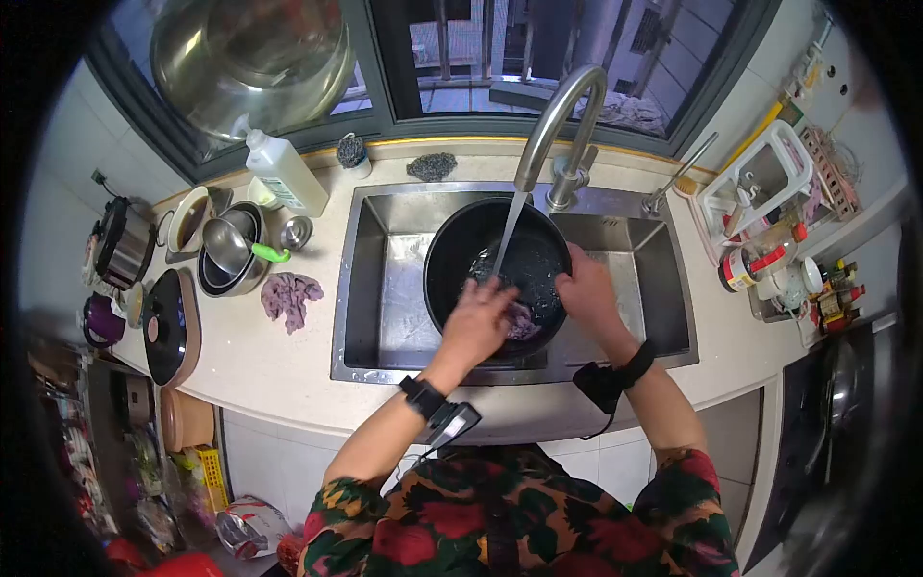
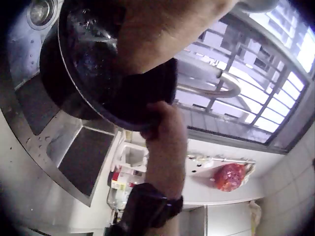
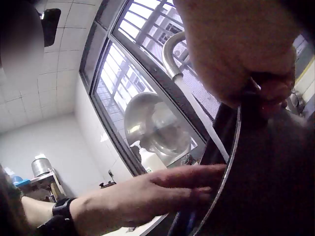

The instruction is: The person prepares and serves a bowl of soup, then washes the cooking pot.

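Observation:
A deep black pot (image 1: 452, 260) sits tilted in the steel sink, with water running into it from the curved faucet (image 1: 577, 96). My right hand (image 1: 588, 293) grips the pot at its right side, thumb over the rim. Inside the pot, my left hand (image 1: 476, 325) reaches down beside the water stream with its fingers extended. Right at those fingertips lies a wet purple cloth (image 1: 523, 322). In the right wrist view, the left hand (image 3: 162, 191) enters past the pot's rim with long, straight fingers. The left wrist view shows the right hand (image 2: 165, 120) at the rim.
Left of the sink (image 1: 380, 373) lie another purple rag (image 1: 290, 300), stacked bowls with a green-handled ladle (image 1: 231, 247), a pan lid (image 1: 169, 327) and a pump bottle (image 1: 284, 173). A dark scouring pad (image 1: 432, 166) sits behind. Sauce bottles (image 1: 740, 267) and a white rack (image 1: 755, 192) stand right.

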